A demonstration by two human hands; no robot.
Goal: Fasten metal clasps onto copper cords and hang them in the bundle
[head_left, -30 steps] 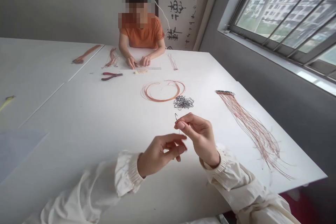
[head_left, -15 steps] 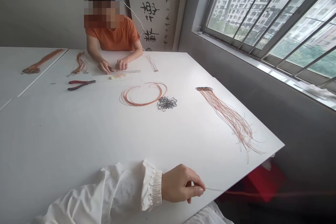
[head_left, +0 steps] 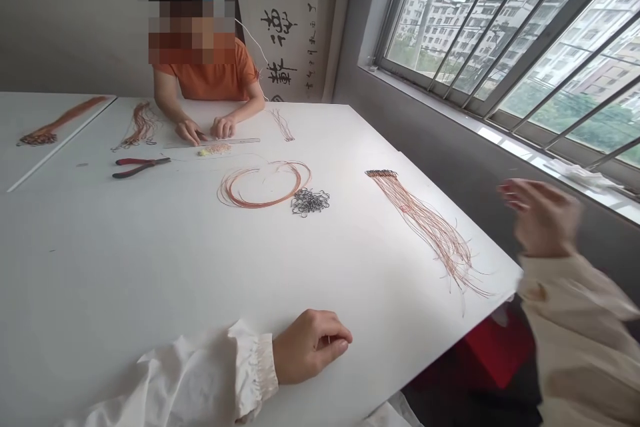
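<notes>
Head view: left hand [head_left: 310, 347] curled on tabletop [head_left: 125, 267] near edge, grip empty; right hand [head_left: 543, 217] blurred past right edge, grip open, nearest copper wires [head_left: 423, 230]; coil [head_left: 263, 185], clips [head_left: 310, 201] mid-table.

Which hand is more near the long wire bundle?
Right. The right hand is raised past the table edge, beside the wire bundle; the left hand lies farther away, below and left of it.

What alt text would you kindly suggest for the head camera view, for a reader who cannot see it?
The left hand lies curled on a white table and the blurred right hand is raised past its edge. Copper wires, a wire coil, small black loops and red-handled pliers lie ahead, near a co-worker in orange.
</notes>
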